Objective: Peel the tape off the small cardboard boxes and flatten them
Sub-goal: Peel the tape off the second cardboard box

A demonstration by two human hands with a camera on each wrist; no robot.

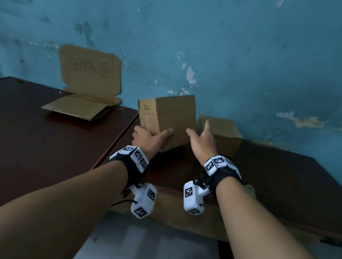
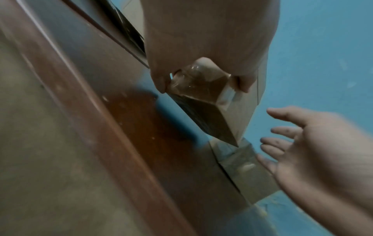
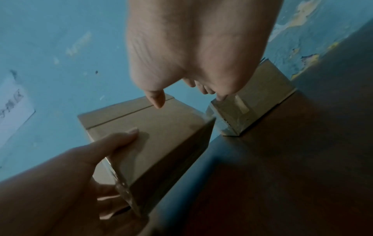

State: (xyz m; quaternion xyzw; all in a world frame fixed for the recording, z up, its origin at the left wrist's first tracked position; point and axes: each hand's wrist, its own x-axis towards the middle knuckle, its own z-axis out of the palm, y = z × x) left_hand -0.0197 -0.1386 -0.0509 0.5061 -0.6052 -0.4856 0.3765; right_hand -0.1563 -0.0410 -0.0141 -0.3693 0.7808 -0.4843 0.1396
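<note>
1. Left hand (image 1: pixel 147 139) wrapped round the lower near corner of a small cardboard box (image 1: pixel 167 116), thumb flat on the front face, fingers curled under.
2. Box held tilted above the dark brown tabletop (image 1: pixel 33 144), with its near bottom corner lifted clear of the wood in the left wrist view.
3. Shiny clear tape (image 2: pixel 193 83) seen stuck over that gripped corner, crinkled between the fingers.
4. A thin seam across one face of the held box in the right wrist view, with the flaps closed.
5. Right hand (image 1: pixel 202 141) spread open just beside the right face of the held box, fingers straight and apart, holding nothing.
6. Could not tell whether the right hand touched the box.
7. Second small cardboard box (image 1: pixel 221 134) sat on the tabletop by the blue wall (image 1: pixel 242 41), just behind the right hand.
8. Tape strips seen on the corner of that second box too, in the right wrist view.
9. Flat cardboard sheet (image 1: pixel 79 107) lay on the tabletop at the back left, well apart from both boxes.
10. Cardboard sign (image 1: pixel 89 71) with hand-drawn marks leaned upright on the wall behind the flat sheet.
11. White tracker blocks (image 1: pixel 143 199) with black square patterns strapped at both wrists.
</note>
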